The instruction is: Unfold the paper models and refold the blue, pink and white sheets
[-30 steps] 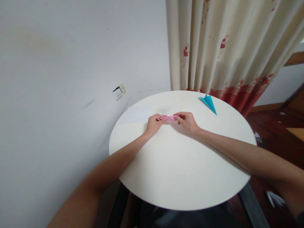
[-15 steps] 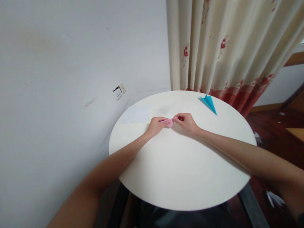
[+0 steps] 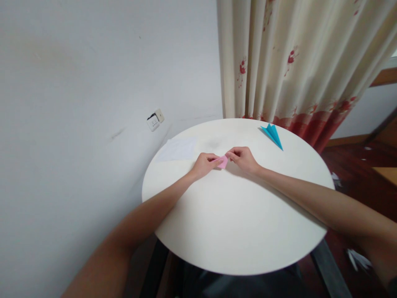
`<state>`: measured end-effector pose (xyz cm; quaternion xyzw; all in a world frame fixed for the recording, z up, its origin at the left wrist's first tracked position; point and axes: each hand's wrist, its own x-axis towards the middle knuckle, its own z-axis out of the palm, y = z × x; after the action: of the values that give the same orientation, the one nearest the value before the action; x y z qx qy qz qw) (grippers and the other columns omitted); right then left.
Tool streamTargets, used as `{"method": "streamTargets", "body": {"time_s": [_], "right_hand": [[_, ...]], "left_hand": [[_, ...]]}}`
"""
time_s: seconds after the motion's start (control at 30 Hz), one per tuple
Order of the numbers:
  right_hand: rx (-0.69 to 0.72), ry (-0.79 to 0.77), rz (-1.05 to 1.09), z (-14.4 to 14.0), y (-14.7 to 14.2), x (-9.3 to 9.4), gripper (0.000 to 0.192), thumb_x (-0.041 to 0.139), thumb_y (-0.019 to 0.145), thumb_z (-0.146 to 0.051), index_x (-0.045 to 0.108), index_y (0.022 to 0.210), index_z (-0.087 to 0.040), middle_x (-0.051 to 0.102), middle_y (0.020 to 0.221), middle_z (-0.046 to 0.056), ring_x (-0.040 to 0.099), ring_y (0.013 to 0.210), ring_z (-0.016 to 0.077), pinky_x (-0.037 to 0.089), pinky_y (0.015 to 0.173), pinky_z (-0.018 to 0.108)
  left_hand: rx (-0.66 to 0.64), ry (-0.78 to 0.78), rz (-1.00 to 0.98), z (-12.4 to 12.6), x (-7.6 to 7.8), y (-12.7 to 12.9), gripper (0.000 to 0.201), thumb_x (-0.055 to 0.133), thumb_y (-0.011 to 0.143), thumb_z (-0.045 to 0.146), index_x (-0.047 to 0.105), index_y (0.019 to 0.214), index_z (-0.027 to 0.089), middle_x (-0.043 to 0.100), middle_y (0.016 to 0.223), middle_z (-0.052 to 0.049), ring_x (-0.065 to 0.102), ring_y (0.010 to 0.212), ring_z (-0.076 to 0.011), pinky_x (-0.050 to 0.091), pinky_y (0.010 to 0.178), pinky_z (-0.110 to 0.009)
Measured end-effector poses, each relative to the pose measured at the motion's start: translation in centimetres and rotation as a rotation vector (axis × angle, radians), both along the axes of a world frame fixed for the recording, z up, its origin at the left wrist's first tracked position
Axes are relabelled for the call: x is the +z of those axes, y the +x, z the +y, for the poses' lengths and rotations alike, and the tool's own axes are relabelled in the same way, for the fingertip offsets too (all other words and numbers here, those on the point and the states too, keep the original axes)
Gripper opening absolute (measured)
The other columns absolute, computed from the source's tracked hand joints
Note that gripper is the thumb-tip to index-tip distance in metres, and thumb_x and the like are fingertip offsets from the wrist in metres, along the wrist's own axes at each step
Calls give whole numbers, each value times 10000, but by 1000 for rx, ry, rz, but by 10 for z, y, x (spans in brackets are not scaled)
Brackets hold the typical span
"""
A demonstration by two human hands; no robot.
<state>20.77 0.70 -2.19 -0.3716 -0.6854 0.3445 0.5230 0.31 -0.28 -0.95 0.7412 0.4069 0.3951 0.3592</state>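
A small folded piece of pink paper (image 3: 223, 162) is held between my two hands, just above the middle of the white round table (image 3: 235, 223). My left hand (image 3: 205, 164) grips its left side, thumb on top and fingers behind. With thumb and forefinger, my right hand (image 3: 243, 159) pinches the paper's upper right corner. Part of the pink paper is hidden under the left fingers. Farther back on the right lies a blue folded paper plane (image 3: 273, 135), apart from both hands.
White sheets of paper (image 3: 178, 149) lie at the table's back left. A wall socket (image 3: 153, 122) sits on the white wall at left, and a flowered curtain (image 3: 279, 62) hangs behind the table. White scraps (image 3: 358, 260) are on the dark red floor at right.
The pink paper has tilted, so more of its flat face shows. My right fingers have shifted slightly at its corner; my left hand has hardly moved.
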Motion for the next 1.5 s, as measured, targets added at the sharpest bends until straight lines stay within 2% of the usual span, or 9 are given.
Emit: {"method": "streamTargets", "body": {"time_s": [0.23,0.4,0.5,0.57,0.67,0.83,1.0,1.27,1.5], "right_hand": [[-177,-10,128,18,18,4,420,654,826,-567,679,717,-162,577,561,4,431,483,114,326,470,254],[-14,-49,-25,4,5,-1,507,610,857,-628,704,710,-151,604,578,19,485,535,133,364,509,263],[127,-11,-130,-7,-5,-3,450,614,878,-573,739,771,-154,663,673,27,506,591,135,388,563,265],[153,24,-159,-10,-8,-4,407,627,875,-534,723,744,-161,670,702,27,506,611,134,389,588,267],[134,26,-161,-9,-7,-3,393,635,857,-507,659,657,-169,604,623,4,462,578,125,355,571,269],[79,-34,-74,-2,-3,-6,359,610,849,-491,642,682,-175,553,582,-12,435,561,127,313,537,267],[64,-44,-49,0,-3,-9,360,598,850,-485,615,658,-182,537,566,-15,432,550,129,316,536,273],[36,-87,-41,0,-4,-8,378,614,823,-496,613,625,-174,532,544,-15,417,536,118,311,525,268],[-26,-121,14,0,-4,-5,380,641,782,-513,612,619,-171,545,543,-6,423,517,115,317,514,272]], "left_hand": [[59,-91,-97,7,-8,-2,519,809,696,628,813,815,123,730,757,-69,614,665,-177,513,601,-310],[86,-169,-196,6,-5,0,492,839,674,599,818,839,136,750,802,-72,644,716,-190,537,688,-331],[47,-169,-234,3,-1,2,467,841,679,586,813,807,137,753,805,-80,654,748,-202,531,739,-342],[32,-167,-239,2,0,2,454,837,686,581,803,772,137,742,776,-74,641,734,-197,515,729,-335],[33,-178,-218,3,-2,2,457,833,689,580,795,786,135,716,737,-50,601,675,-165,474,659,-300],[7,-228,-108,4,-6,1,495,795,706,629,743,709,137,634,612,-18,495,541,-110,348,525,-245],[-101,-273,-27,2,-5,2,499,804,697,628,710,653,140,655,635,-45,522,573,-123,370,561,-250],[-108,-241,3,5,-8,0,510,763,744,627,680,648,133,627,599,-28,519,559,-110,385,561,-237],[-189,-291,50,6,-11,-2,534,657,855,617,717,732,101,644,633,-52,513,509,-94,375,493,-225]]}}
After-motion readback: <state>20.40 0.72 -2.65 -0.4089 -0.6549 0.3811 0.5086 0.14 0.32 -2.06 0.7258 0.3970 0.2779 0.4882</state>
